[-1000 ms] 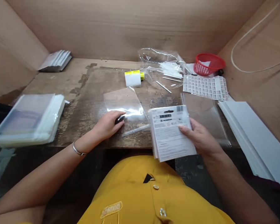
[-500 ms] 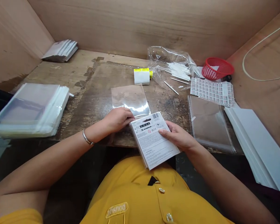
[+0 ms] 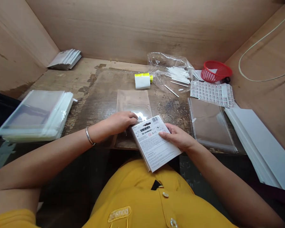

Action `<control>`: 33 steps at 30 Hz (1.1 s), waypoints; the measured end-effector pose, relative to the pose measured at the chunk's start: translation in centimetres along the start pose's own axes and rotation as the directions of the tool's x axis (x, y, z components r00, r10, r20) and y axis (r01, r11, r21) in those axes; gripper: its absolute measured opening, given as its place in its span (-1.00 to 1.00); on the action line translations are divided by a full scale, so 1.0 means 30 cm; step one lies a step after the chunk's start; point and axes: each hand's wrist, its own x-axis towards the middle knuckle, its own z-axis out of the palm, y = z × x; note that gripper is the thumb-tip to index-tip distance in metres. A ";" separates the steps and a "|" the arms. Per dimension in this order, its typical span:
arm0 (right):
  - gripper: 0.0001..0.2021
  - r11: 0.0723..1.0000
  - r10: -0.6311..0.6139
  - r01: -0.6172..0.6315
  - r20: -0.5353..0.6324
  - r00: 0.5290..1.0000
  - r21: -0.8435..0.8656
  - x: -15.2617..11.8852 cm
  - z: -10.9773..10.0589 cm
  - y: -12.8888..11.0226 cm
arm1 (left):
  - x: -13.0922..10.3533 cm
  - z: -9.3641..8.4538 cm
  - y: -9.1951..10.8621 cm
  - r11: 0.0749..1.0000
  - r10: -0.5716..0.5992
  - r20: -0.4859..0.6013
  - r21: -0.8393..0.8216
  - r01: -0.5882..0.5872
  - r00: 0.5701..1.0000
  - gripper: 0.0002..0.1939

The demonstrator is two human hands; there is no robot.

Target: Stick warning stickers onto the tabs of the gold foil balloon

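My right hand (image 3: 177, 136) grips a stack of white printed cards (image 3: 156, 145), thumb on top and fingers underneath. The top card carries a barcode, small print and a dark hanging slot, and the stack tilts over the table's front edge. At the stack's upper left corner is my left hand (image 3: 121, 123), its fingers curled in a pinch at a clear plastic bag (image 3: 133, 100). That bag lies flat on the table, partly covered by the hand and the cards. The left fingertips are partly hidden.
Clear bags are piled at left (image 3: 35, 110), with another clear stack (image 3: 210, 123) at right. White sheets (image 3: 258, 142), a label sheet (image 3: 211, 93), a red basket (image 3: 216, 72), white sticks (image 3: 179, 74) and a label roll (image 3: 142, 81) lie around. Packs (image 3: 65, 59) stand in the back corner.
The clear bag under my left hand has turned from slanted to nearly straight and lies closer to me. My right hand still grips the cards. The view has shifted slightly.
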 end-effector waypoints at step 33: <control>-0.11 0.967 -0.065 0.101 0.156 0.986 -0.235 0.186 0.072 -0.078 | -0.020 -0.071 -0.026 0.898 0.091 0.072 0.426 -0.113 0.993 -0.39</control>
